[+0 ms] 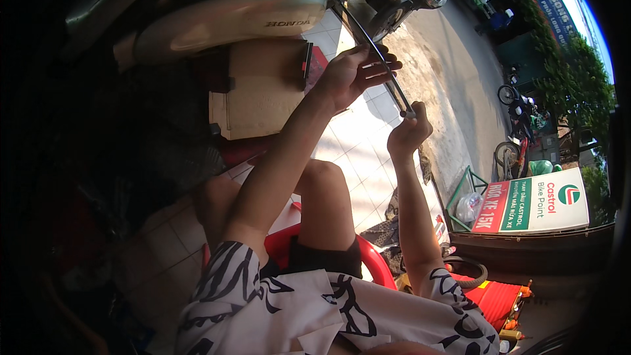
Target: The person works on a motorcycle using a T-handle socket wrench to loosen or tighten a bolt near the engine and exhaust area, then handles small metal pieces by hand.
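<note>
A long, thin metal rod [368,36] runs diagonally down from beside the silver motorcycle body panel [197,26]. My left hand [348,77] is at the rod's middle, fingers loosely stretched and apart behind it, the thumb near or against it. My right hand [411,130] is closed on the rod's lower end, where a short metal piece shows. Below the panel lies a tan board or flattened cardboard [253,98], with a red item [317,62] beside it. My knees and a red plastic seat [374,266] are below my arms.
Tiled floor [351,164] meets a concrete pavement [460,92]. A parked motorcycle [394,0] stands at the top, more bikes [509,144] farther right. A signboard [545,200] with a green frame stands at right; an orange-red machine [493,302] and hose [473,266] sit at lower right.
</note>
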The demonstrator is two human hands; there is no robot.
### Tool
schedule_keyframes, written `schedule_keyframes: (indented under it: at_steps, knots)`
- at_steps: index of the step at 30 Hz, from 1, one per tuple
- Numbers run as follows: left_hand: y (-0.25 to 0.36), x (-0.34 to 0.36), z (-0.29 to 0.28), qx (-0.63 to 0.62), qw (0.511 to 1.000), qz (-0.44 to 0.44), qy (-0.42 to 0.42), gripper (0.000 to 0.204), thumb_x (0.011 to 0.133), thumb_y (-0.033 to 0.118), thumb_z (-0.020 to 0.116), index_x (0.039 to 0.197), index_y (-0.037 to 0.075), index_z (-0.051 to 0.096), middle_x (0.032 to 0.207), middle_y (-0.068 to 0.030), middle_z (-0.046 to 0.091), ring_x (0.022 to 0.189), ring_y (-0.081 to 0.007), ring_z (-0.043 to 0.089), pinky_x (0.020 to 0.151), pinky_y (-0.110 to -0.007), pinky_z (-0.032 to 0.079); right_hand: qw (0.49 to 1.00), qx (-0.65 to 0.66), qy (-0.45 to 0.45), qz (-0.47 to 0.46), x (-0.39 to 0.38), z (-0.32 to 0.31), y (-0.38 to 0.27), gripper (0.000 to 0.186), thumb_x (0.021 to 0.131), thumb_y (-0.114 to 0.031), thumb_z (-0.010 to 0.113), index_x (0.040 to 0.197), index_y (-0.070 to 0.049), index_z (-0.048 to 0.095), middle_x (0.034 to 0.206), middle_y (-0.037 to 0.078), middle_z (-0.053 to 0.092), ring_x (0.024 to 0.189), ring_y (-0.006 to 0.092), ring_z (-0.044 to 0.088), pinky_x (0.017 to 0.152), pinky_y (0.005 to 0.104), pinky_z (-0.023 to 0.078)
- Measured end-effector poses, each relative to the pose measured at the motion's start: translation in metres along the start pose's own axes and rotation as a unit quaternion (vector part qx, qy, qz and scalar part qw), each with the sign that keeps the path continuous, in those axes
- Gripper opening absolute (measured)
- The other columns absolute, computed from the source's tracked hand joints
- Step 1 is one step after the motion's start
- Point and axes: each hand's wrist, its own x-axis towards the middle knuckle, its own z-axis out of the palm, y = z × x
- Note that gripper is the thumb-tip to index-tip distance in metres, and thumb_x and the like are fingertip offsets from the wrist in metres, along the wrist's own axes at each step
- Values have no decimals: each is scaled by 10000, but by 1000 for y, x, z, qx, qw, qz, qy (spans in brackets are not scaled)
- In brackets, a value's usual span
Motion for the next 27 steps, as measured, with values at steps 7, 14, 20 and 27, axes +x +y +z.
schedule_keyframes:
  at_steps: [7, 14, 20, 27]
  knots:
    - [8, -5, -18, 74, 996, -43, -17, 233, 1014, 162, 441, 1084, -11, 580, 1062, -187, 648, 1053, -315, 638, 923, -465, 539, 988, 94, -121, -29, -20, -13, -4, 426, 973, -376, 454, 788, 7, 476, 665, 126, 424, 620, 298, 433, 609, 389, 370]
    - [-4, -27, -29, 135, 979, -133, -72, 238, 998, 220, 506, 1049, 13, 613, 979, -139, 675, 972, -265, 668, 887, -412, 547, 948, 137, -287, -15, -47, -50, -30, 134, 739, -13, 685, 774, -19, 556, 668, 84, 508, 623, 245, 488, 583, 353, 406]
    - [-31, -70, -67, 221, 940, -237, -109, 283, 958, 266, 590, 1053, 1, 627, 954, -112, 680, 929, -232, 679, 878, -373, 546, 891, 132, -432, 46, -85, -95, -44, 190, 758, -164, 762, 747, -24, 634, 663, 101, 628, 603, 264, 614, 569, 353, 466]
    - [-34, -148, -81, 346, 880, -324, -22, 258, 990, 256, 536, 994, 17, 632, 910, -89, 683, 887, -187, 682, 844, -321, 539, 847, 159, -508, 11, -106, -121, -61, 204, 766, -252, 753, 746, -67, 670, 681, 108, 664, 645, 294, 656, 604, 383, 510]
